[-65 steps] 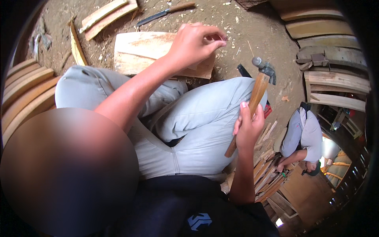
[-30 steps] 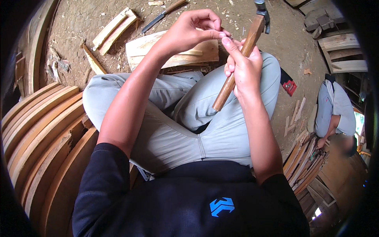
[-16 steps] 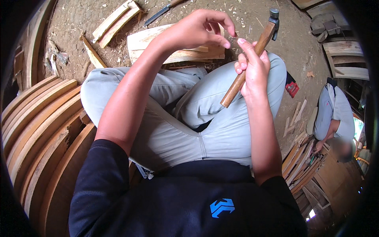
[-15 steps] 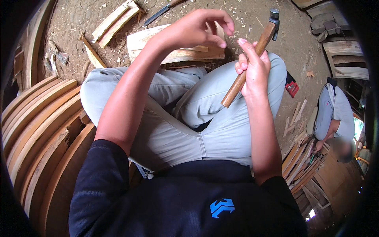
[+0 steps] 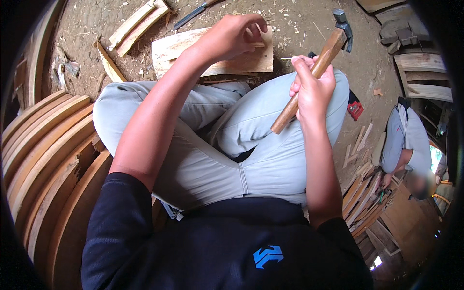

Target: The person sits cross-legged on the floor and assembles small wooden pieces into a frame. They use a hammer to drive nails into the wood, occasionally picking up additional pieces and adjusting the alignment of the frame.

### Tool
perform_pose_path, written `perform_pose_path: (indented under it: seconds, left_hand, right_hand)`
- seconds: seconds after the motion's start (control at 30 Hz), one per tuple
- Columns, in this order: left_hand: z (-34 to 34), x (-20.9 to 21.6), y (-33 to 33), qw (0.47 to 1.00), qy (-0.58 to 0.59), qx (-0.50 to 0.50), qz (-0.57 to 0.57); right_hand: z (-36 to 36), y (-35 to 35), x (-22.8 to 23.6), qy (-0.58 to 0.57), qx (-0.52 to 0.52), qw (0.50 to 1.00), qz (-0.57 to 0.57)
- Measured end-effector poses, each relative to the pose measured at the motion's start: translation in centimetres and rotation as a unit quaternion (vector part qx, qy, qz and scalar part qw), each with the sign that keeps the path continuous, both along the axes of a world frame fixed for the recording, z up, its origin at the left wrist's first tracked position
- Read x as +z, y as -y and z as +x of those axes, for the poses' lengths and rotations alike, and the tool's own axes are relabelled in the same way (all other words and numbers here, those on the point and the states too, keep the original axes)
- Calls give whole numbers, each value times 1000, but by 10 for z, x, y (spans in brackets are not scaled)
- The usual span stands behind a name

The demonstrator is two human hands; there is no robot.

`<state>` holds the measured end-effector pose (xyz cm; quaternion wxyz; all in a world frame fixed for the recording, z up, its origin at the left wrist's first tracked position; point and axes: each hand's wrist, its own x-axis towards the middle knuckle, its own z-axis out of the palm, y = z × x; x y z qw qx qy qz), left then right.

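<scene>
My right hand (image 5: pixel 313 87) is wrapped round the wooden handle of a claw hammer (image 5: pixel 330 50), its metal head pointing up and away from me. A thin nail (image 5: pixel 286 58) sticks out leftward by the thumb and finger of the same hand. Over a pale wooden board (image 5: pixel 193 65) on the ground hangs my left hand (image 5: pixel 234 37), its fingers loosely bent and apart. A short, light wood end (image 5: pixel 259 45) shows just below those fingers; whether they touch it I cannot tell. I sit cross-legged in grey trousers (image 5: pixel 266 111).
Curved wooden pieces (image 5: pixel 48 159) are stacked at my left. Split wood (image 5: pixel 137 26) and a dark-bladed tool (image 5: pixel 189 17) lie on the ground ahead. A red object (image 5: pixel 355 111) is beside my right knee. Another person (image 5: pixel 406 137) sits farther right among wood strips (image 5: pixel 362 193).
My left hand has drawn back to the left, away from my right hand, and its fingers have curled more. The hammer has moved slightly right, and a nail now shows by my right thumb.
</scene>
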<state>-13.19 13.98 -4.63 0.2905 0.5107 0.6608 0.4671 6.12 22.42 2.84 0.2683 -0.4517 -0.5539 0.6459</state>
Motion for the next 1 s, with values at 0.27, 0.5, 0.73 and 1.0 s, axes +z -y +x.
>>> perform_pose_path:
  seconds: [0.27,0.5,0.73,1.0]
  left_hand:
    - [0,-2,4,994,-78,3,-74]
    - [3,-3,2,993,-90,51,-62]
    - [2,-6,1,993,-86,50,-61]
    - [2,-10,0,993,-86,52,-62]
  right_hand:
    - [-28,-10,-20,95,44,989,99]
    - [-42,2,-31,135,50,975,172]
    - [-43,1,-42,213,40,931,294]
    - [-42,-1,-48,226,34,917,326]
